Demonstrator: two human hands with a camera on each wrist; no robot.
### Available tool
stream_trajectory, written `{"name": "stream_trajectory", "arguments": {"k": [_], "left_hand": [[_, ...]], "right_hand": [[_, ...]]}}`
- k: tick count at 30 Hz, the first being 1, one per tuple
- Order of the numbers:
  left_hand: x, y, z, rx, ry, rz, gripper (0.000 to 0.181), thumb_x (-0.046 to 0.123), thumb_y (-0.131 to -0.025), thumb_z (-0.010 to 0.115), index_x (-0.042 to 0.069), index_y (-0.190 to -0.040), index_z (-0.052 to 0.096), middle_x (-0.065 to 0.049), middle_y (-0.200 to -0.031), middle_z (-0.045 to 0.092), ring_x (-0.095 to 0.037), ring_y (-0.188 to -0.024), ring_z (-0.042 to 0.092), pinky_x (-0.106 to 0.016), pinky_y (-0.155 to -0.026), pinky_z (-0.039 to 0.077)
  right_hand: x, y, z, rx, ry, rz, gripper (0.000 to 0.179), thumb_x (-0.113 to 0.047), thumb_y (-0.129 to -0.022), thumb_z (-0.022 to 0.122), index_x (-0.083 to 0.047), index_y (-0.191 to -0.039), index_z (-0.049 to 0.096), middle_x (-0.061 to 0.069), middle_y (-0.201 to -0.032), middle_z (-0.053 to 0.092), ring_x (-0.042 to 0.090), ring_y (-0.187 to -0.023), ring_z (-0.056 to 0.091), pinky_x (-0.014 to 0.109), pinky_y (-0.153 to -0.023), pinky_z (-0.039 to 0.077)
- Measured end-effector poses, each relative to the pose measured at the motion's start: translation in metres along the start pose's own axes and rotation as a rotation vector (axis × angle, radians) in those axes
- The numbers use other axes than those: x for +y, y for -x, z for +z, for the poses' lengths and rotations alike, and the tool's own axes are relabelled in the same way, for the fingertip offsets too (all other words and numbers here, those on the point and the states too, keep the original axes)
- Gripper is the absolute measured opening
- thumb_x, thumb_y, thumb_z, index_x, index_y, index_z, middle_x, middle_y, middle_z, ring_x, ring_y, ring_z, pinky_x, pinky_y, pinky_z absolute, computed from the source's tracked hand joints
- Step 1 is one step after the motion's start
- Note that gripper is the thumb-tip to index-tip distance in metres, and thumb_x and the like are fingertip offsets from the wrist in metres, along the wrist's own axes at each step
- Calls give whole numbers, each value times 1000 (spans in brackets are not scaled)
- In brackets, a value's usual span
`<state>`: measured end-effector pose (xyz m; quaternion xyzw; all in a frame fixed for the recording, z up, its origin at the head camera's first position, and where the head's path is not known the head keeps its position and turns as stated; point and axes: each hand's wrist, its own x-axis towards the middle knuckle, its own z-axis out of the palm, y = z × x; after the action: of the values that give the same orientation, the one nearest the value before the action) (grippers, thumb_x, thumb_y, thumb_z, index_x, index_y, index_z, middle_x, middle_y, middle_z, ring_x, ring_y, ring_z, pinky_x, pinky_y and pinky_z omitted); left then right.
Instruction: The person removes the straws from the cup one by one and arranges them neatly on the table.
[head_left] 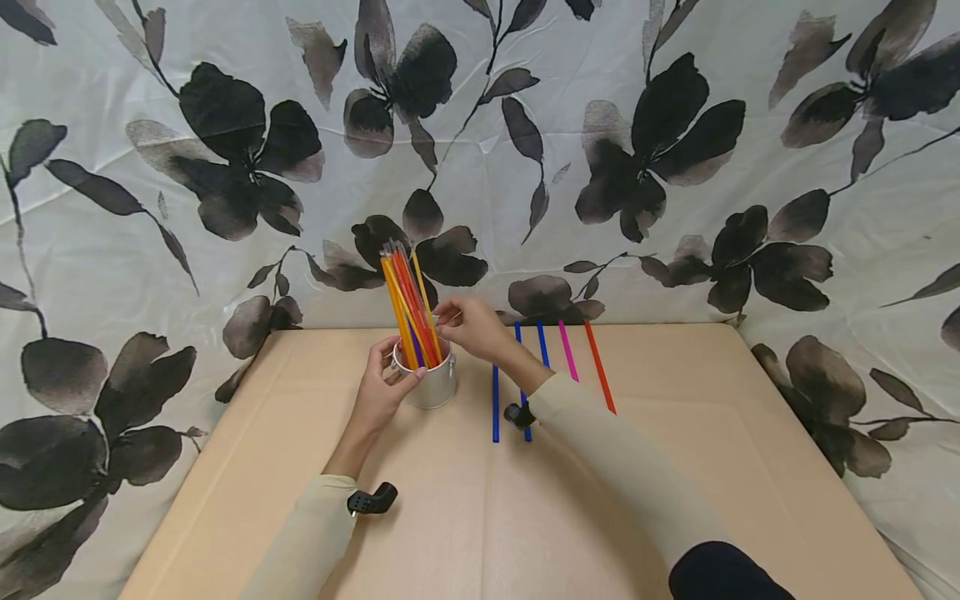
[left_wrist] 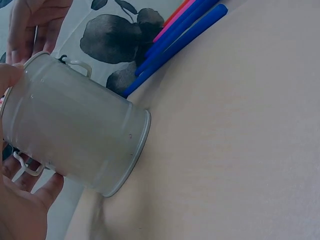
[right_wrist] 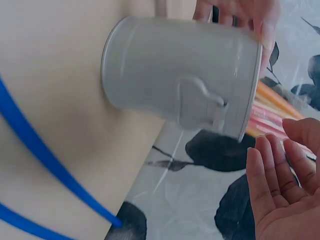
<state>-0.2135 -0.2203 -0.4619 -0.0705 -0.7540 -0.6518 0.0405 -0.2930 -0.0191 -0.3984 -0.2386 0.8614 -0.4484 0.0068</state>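
A small whitish metal bucket (head_left: 433, 388) stands near the back edge of the table, holding a bunch of thin orange, yellow, red and purple sticks (head_left: 405, 292) that look like straws. My left hand (head_left: 378, 387) grips the bucket from its left side, thumb near the rim. Beside the bucket's right rim, my right hand (head_left: 476, 333) reaches towards the sticks. In the right wrist view its fingers (right_wrist: 267, 172) curve loosely, with the thumb apart and no stick visibly pinched. Blue sticks (head_left: 495, 408) lie to the right, partly hidden by the right hand and forearm.
A pink stick (head_left: 567, 350) and a red stick (head_left: 600, 367) lie in a row with the blue ones, pointing away from me. Behind the tan table (head_left: 450, 517) hangs a white cloth (head_left: 480, 192) with dark flowers. Each wrist wears a small black device.
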Motion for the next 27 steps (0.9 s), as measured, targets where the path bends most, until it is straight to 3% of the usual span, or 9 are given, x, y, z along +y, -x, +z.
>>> {"name": "stream_trajectory", "arguments": {"k": [3,10,13,20,27], "left_hand": [[0,0,0,-2,-1,-1,78,12,-91,76,3,-153,30,-20,-155,35,-40,-142,35,-63,-118,29],[-33,-12,-2,30,-35,30,78,25,-91,79,15,-152,33,-11,-154,38,-32,-140,39,-59,-118,33],[-29,-11,-2,18,-18,19,79,20,-91,78,11,-154,31,-14,-155,37,-36,-141,37,-61,-118,31],[-1,3,0,-14,5,13,79,12,-92,75,2,-154,27,-21,-154,35,-40,-141,35,-63,-118,29],[2,7,1,-6,6,26,77,10,-92,75,3,-154,29,-20,-156,34,-39,-141,35,-64,-118,29]], "right_hand": [[-4,-2,7,-21,-12,7,27,-10,-94,72,-3,-120,66,7,-106,70,18,-96,67,25,-87,58],[-12,-6,23,-54,-36,16,31,-9,-94,72,-4,-123,64,7,-111,69,18,-98,68,26,-86,60],[-13,-7,28,-65,-42,16,31,-10,-94,73,-5,-124,64,6,-112,70,17,-99,68,28,-88,59],[-16,-6,37,-87,-62,5,32,-11,-95,72,-4,-125,64,6,-114,71,15,-99,69,25,-85,59],[-22,-6,45,-85,-20,-9,32,-9,-94,71,-4,-125,66,6,-110,72,14,-98,70,22,-84,58]]}}
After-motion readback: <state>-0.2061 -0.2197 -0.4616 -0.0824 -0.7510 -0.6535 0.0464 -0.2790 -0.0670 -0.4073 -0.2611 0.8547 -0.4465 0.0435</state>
